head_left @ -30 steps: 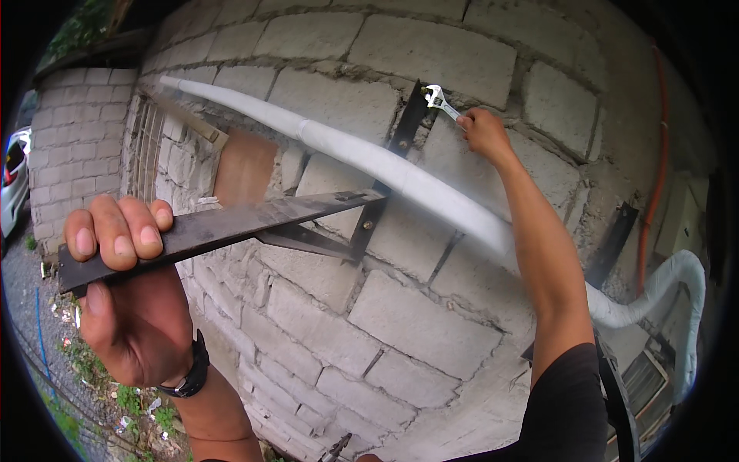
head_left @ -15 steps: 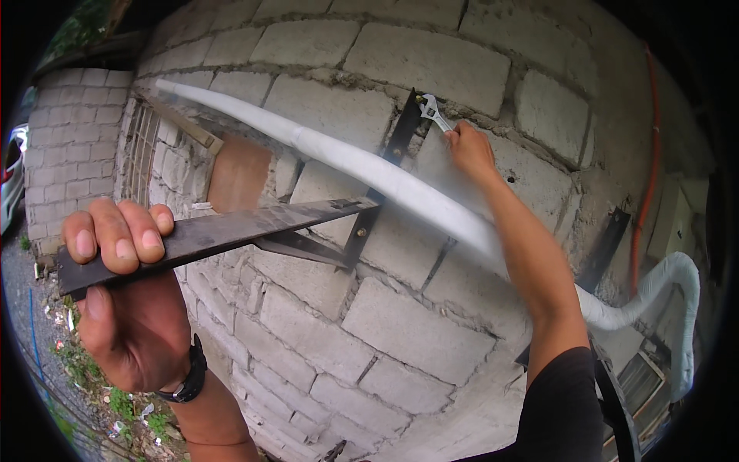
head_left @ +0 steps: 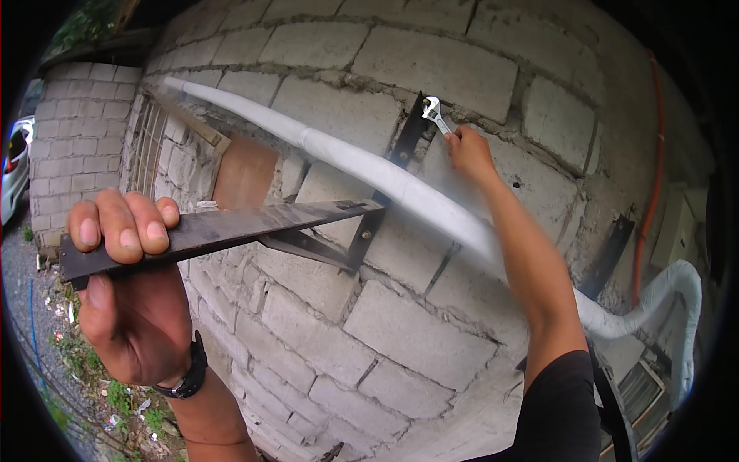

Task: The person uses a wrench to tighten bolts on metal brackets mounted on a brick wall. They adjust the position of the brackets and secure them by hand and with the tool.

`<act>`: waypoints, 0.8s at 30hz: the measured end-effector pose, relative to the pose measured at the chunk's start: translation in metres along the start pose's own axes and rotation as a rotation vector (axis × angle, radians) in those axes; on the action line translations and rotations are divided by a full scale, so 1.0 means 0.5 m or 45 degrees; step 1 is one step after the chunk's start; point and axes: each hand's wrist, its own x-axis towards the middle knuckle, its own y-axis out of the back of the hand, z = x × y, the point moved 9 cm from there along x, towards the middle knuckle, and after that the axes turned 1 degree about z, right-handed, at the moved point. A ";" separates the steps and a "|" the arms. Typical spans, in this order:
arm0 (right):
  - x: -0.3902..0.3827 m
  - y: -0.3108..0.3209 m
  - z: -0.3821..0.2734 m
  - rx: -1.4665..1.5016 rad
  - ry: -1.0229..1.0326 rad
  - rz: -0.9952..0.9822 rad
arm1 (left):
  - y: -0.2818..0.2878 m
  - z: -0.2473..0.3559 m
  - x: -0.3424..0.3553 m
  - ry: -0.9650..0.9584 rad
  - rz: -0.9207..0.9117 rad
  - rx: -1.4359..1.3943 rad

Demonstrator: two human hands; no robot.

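Note:
My left hand (head_left: 123, 269) grips the outer end of a black steel bracket arm (head_left: 215, 229), fingers over its top and thumb underneath. The arm runs right to an upright black bar (head_left: 363, 240) bolted to the block wall, with a diagonal brace (head_left: 304, 250) below. My right hand (head_left: 469, 152) holds a silver adjustable wrench (head_left: 437, 118) by its handle, its head at a bolt near the upright's top. A long white wrapped pipe (head_left: 346, 158) crosses in front of the upright, between the wrench and the bracket arm.
The block wall (head_left: 416, 339) fills most of the view, with a barred opening (head_left: 142, 142) and brown board (head_left: 246, 173) at left. An orange hose (head_left: 656, 169) and another black bar (head_left: 612, 250) are at right. A white car (head_left: 17, 177) and gravel strip lie at far left.
My right hand has moved down and slightly left, so the wrench handle now slopes more steeply from the bolt. My left hand keeps its grip on the bracket, nearly unmoved.

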 end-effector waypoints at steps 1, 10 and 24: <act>0.013 0.003 -0.019 -0.100 0.109 0.064 | -0.002 0.007 0.002 -0.005 -0.006 0.011; 0.087 0.065 -0.016 -0.450 0.195 -0.039 | 0.010 -0.009 0.001 0.032 -0.006 0.027; 0.138 0.184 -0.041 -0.494 0.208 -0.097 | 0.012 -0.010 0.003 0.028 0.018 -0.015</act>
